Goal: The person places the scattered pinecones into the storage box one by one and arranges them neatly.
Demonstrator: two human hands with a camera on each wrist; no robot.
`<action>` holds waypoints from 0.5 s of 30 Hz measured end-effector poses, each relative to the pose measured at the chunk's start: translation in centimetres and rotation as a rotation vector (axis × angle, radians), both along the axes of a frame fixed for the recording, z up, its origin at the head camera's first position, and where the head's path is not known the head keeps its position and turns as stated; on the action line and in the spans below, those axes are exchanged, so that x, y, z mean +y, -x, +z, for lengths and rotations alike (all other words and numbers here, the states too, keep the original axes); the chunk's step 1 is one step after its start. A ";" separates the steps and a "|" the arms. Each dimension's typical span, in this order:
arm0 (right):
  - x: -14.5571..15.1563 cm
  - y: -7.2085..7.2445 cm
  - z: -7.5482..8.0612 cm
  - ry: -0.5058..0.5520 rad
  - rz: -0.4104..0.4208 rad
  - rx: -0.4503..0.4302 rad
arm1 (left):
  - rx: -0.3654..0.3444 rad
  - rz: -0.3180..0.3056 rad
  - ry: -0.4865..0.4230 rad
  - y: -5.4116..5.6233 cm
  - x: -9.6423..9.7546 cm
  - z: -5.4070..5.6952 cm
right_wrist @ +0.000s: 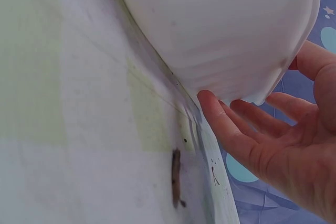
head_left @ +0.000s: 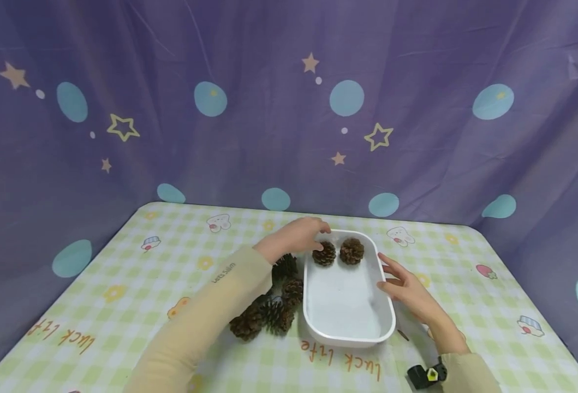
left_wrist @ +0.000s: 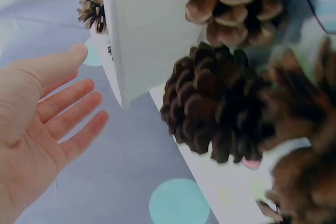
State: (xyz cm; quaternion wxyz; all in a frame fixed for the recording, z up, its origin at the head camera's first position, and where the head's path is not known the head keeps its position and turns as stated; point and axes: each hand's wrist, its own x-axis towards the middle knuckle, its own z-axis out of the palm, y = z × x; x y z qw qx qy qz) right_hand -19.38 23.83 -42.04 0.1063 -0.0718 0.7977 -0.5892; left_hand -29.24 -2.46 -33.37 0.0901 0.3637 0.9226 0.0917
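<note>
At the far left corner of the white container [head_left: 349, 308], I have the left grip [head_left: 304, 236] spread, digits loosely extended; its thumb is close to the left cone [head_left: 324, 254], though contact I cannot confirm. On the container's right side, I read the right grip [head_left: 406, 287] as pinching the wall, thumb over the rim and fingers against the outside. Within the container, at its far end, sit the left cone and the right cone [head_left: 351, 251], just apart. Left of the container, I log several bunched cones [head_left: 278, 315], partly hidden by the left sleeve [head_left: 210, 311]. Right of it, a small brown fragment [right_wrist: 176, 179] lies on the checked surface [head_left: 470, 295]. Behind the container hangs a purple curtain [head_left: 269, 142], printed with stars and teal spots.
</note>
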 end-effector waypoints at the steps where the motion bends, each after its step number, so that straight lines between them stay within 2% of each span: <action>1: 0.0 0.0 0.0 0.001 0.001 0.001 | -0.001 -0.001 -0.001 -0.1 -0.3 0.1; 7: 0.1 0.1 0.0 0.005 0.001 -0.001 | 0.001 0.003 -0.036 -0.3 -3.0 0.3; 15: -0.1 0.0 0.0 -0.002 -0.003 -0.002 | 0.048 -0.001 -0.080 -0.4 -6.8 0.6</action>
